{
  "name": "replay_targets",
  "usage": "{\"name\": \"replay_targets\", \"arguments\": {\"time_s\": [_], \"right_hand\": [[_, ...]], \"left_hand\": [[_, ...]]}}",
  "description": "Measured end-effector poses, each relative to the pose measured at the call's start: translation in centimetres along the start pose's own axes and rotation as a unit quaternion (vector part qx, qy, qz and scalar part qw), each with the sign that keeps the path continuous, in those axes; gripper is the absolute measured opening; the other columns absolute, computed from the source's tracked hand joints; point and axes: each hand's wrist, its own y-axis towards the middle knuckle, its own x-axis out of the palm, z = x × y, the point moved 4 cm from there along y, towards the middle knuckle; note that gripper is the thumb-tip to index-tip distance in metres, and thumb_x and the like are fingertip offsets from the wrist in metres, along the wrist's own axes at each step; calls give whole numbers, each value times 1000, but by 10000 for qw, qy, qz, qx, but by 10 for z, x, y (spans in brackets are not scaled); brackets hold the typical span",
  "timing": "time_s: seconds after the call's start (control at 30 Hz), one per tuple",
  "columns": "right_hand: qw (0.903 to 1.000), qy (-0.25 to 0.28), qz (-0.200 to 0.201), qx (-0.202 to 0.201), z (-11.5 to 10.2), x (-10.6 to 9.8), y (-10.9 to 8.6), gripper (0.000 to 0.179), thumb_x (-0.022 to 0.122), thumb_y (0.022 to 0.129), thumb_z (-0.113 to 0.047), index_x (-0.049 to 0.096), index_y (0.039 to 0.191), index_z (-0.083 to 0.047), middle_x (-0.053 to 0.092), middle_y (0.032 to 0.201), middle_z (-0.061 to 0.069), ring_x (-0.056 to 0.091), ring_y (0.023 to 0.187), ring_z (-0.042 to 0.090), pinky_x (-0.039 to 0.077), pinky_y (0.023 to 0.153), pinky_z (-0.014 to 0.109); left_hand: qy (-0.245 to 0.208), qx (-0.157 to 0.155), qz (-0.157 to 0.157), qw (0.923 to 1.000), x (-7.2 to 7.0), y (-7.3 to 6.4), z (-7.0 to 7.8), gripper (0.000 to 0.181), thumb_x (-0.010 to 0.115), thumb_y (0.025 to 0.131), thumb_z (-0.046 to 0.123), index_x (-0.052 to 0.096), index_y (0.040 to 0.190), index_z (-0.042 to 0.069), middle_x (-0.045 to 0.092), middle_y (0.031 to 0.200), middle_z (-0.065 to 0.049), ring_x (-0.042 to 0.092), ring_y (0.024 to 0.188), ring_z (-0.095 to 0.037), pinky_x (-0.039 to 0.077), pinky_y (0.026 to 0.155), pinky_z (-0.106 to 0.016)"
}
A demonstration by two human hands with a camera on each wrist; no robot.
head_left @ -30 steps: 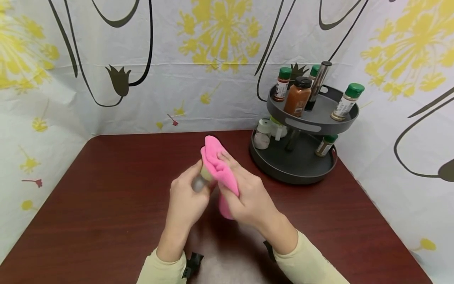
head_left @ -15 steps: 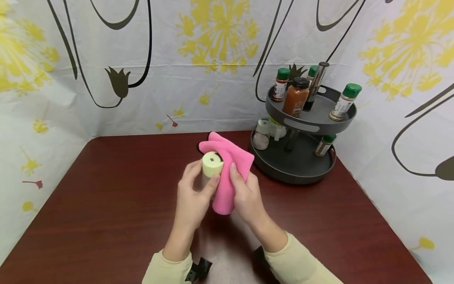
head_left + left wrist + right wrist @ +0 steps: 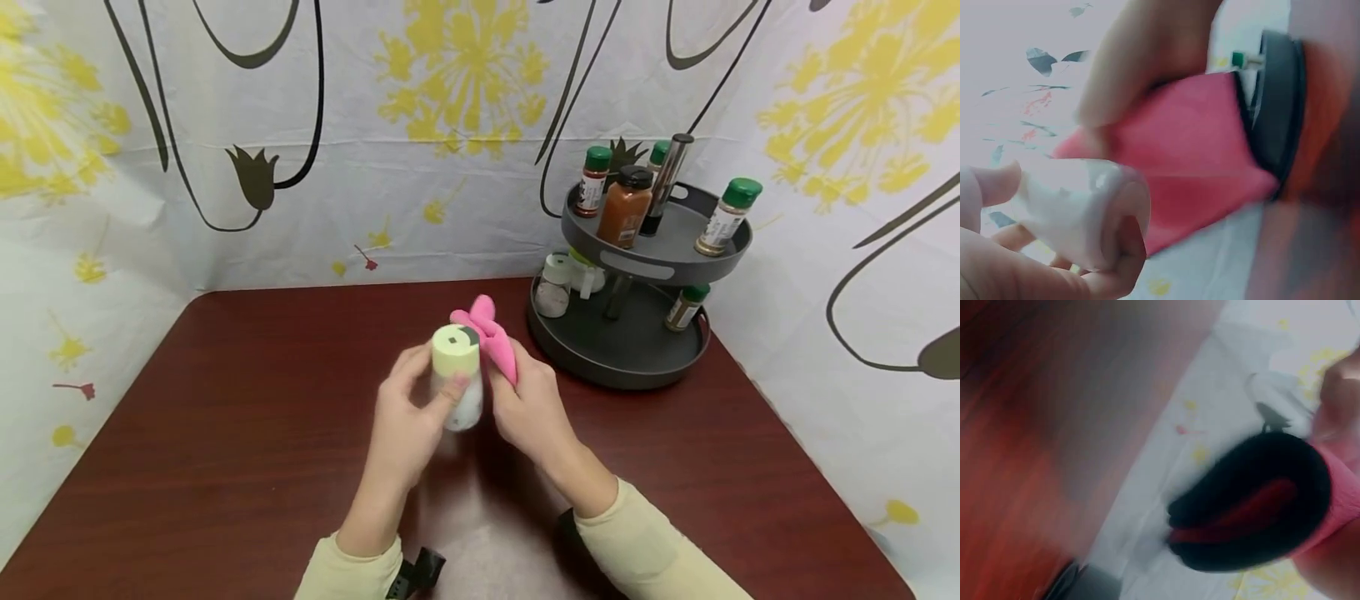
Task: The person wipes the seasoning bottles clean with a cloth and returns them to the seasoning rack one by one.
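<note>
My left hand grips a clear shaker bottle with a pale yellow-green cap, held upright over the table. In the left wrist view the bottle shows whitish contents, and a finger curls under its base. Just to the right, my right hand holds a bunched pink cloth close beside the cap. The cloth hangs behind the bottle in the left wrist view. Its dark edging forms a folded loop in the right wrist view, which is blurred.
A dark two-tier turntable stands at the back right. Its upper tier carries green-capped spice jars and an orange-brown bottle; a white-capped shaker sits below. Patterned cloth walls border the dark red table.
The cloth was wrapped against the bottle and has come off toward the right, bunching in my right hand. The bottle has turned upright, its cap and body now exposed.
</note>
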Motion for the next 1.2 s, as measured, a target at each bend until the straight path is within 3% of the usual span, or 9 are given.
{"name": "replay_targets", "arguments": {"time_s": [0.17,0.27,0.4,0.53,0.67,0.77,1.0,1.1,1.2], "right_hand": [[9856,1613,331,375,-23,0,-14,31,54,110,-12,66,138,-7,73,133,9,65,119,7,52,105,20],[9841,1614,737,-61,-31,1,-27,27,57,107,-5,66,131,3,72,114,16,62,99,10,55,92,18],[9861,1381,728,-570,-29,11,-39,17,58,105,1,67,118,7,59,85,13,55,79,10,54,73,24],[9841,1656,214,603,-12,19,-39,23,53,111,-13,66,120,3,62,92,13,60,83,10,56,76,25],[9523,2497,-115,1751,-7,15,-29,40,41,116,-27,59,140,-1,68,121,19,67,101,11,57,91,26],[9493,2729,112,1554,-17,5,-19,42,39,116,-28,59,142,-1,67,128,18,65,111,12,54,98,25],[9673,2346,412,867,-27,7,-31,37,41,116,-20,57,140,3,66,123,16,62,111,13,52,100,21],[9711,2130,264,1047,-18,15,-38,38,40,116,-21,58,141,1,68,125,14,63,113,12,52,101,22],[9549,2338,-28,1831,-6,18,-34,43,38,117,-29,60,142,-1,71,123,11,67,109,11,55,98,26]], "left_hand": [[-109,-225,226,9994,9,-4,-9,49,78,97,13,66,145,8,68,133,-13,61,129,-26,47,115,-56],[-231,-201,436,9986,8,-2,-7,45,78,97,11,69,141,8,68,132,-13,62,126,-24,51,112,-50],[-472,-129,611,9969,4,1,0,42,78,96,6,71,137,6,68,130,-14,62,121,-19,54,106,-30],[-541,-79,531,9971,1,1,3,43,77,96,4,70,138,5,68,130,-13,62,120,-20,54,106,-26],[-231,-98,287,9993,8,-1,1,45,78,97,12,68,141,7,68,131,-12,62,123,-23,52,112,-44],[56,-150,195,9997,16,-5,-5,48,79,97,17,68,142,7,70,131,-12,63,126,-25,47,116,-53],[-8,-26,354,9994,19,-8,-3,49,83,93,13,70,140,9,70,128,-10,62,126,-23,45,116,-51],[-55,23,385,9992,16,-5,2,49,83,93,12,69,141,9,69,130,-9,62,127,-21,46,117,-50],[-123,39,364,9993,14,-2,5,49,82,93,11,69,141,8,69,131,-9,62,125,-21,48,115,-49]]}}
